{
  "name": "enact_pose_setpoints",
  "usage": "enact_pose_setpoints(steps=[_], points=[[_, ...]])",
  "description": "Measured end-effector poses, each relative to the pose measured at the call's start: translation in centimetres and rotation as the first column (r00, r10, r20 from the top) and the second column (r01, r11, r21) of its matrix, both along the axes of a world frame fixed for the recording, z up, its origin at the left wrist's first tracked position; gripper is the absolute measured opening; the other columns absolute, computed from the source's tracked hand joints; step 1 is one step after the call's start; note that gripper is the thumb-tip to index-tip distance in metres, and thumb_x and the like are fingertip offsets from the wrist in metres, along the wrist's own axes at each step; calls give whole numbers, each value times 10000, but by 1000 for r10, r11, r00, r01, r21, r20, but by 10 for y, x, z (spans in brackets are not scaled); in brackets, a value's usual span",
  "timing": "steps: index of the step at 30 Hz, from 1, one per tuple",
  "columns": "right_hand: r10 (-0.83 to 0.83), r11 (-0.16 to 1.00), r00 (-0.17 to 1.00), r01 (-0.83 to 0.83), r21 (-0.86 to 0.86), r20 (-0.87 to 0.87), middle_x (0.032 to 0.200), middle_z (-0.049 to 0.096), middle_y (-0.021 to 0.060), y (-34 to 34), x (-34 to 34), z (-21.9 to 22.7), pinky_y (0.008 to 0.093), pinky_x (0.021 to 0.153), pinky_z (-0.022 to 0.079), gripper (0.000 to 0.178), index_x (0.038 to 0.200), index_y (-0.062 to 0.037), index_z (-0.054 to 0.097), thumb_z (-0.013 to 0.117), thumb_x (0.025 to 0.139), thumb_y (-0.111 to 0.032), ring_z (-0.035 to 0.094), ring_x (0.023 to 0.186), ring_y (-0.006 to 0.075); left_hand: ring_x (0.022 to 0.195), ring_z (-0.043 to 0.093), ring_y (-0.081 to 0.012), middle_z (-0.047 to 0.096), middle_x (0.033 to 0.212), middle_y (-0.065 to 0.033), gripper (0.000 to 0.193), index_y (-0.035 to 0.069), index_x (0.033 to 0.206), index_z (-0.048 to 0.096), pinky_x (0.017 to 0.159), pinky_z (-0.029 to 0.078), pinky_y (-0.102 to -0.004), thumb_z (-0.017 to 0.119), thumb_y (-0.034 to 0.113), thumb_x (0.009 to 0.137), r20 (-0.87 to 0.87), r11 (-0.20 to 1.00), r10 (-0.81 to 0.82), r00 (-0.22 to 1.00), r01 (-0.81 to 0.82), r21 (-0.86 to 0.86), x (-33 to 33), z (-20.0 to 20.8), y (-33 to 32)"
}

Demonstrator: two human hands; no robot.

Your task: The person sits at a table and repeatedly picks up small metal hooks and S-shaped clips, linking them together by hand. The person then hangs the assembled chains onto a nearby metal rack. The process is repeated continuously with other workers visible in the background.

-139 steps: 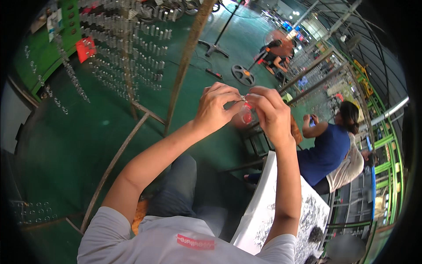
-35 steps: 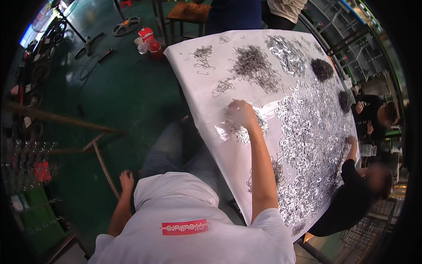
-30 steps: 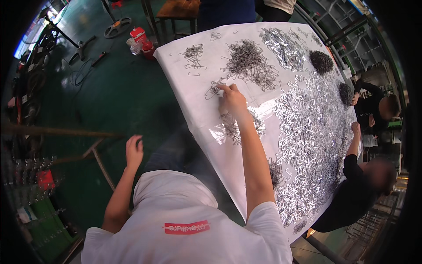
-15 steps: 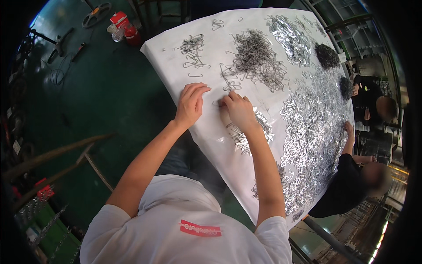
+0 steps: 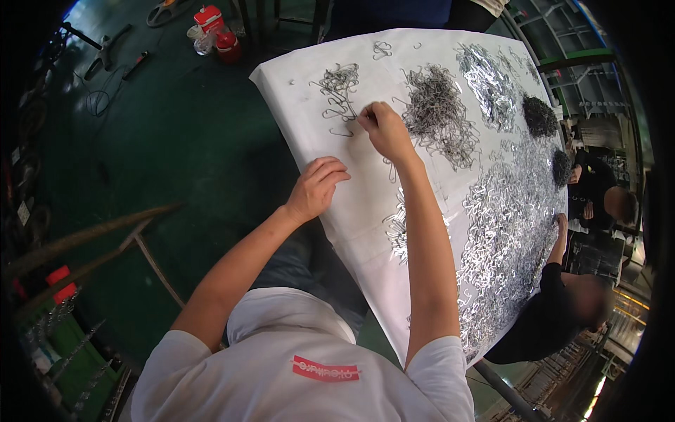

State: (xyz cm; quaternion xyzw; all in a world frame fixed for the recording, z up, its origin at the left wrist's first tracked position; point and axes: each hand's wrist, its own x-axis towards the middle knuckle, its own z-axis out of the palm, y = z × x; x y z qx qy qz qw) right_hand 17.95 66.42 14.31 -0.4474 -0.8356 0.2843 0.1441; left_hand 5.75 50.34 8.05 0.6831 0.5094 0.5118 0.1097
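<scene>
A white-covered table (image 5: 365, 232) carries piles of small bent metal pieces. My right hand (image 5: 385, 131) is closed in a pinch over it, between a small group of wire hooks (image 5: 340, 88) and a larger, dense heap of wire hooks (image 5: 441, 116). Whatever its fingertips hold is hidden. My left hand (image 5: 318, 188) hovers by the table's near-left edge, fingers loosely bent and thumb apart, with nothing seen in it. A single hook (image 5: 341, 132) lies just below the small group. Shiny metal pieces (image 5: 398, 235) show beside my right forearm, which partly covers them.
Shiny pieces (image 5: 506, 225) spread widely over the table's right side, near two dark heaps (image 5: 539, 116). A co-worker in black (image 5: 527, 320) reaches in from the right; another person (image 5: 598, 183) is farther back. A red container (image 5: 227, 46) stands on the green floor.
My right hand has moved away from me, from beside the shiny pile toward the small hook group. The left hand stays by the table edge. The whole view has shifted slightly.
</scene>
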Motion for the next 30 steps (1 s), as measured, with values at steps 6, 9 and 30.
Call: enact_pose_setpoints(steps=[6, 9, 30], points=[[114, 992, 982, -119, 29, 149, 913, 616, 97, -9, -19, -2, 407, 735, 499, 140, 890, -87, 652, 674, 827, -210, 638, 845, 299, 969, 604, -289, 631, 988, -120, 287, 0, 885, 656, 832, 505, -367, 491, -139, 696, 35, 1000, -23, 999, 23, -5, -4, 3, -2], [106, 962, 917, -192, 195, 384, 896, 605, 95, -41, -13, -13, 427, 729, 504, 127, 902, -80, 620, 647, 838, -187, 640, 840, 294, 919, 626, -298, 636, 998, -133, 303, 3, 907, 653, 795, 515, -341, 462, -163, 739, 296, 996, 55, 954, -32, -83, -2, 8, 1], [-865, 489, 285, 293, -821, -413, 817, 586, 40, -259, 176, -3, 222, 589, 447, 87, 1002, -17, 567, 587, 934, -69, 553, 674, 104, 1342, 362, -281, 489, 1372, -82, 388, 81, 1278, 553, 1106, 264, -486, 544, 253, 931, -565, 986, -138, 814, 58, -156, 55, 6, 25]])
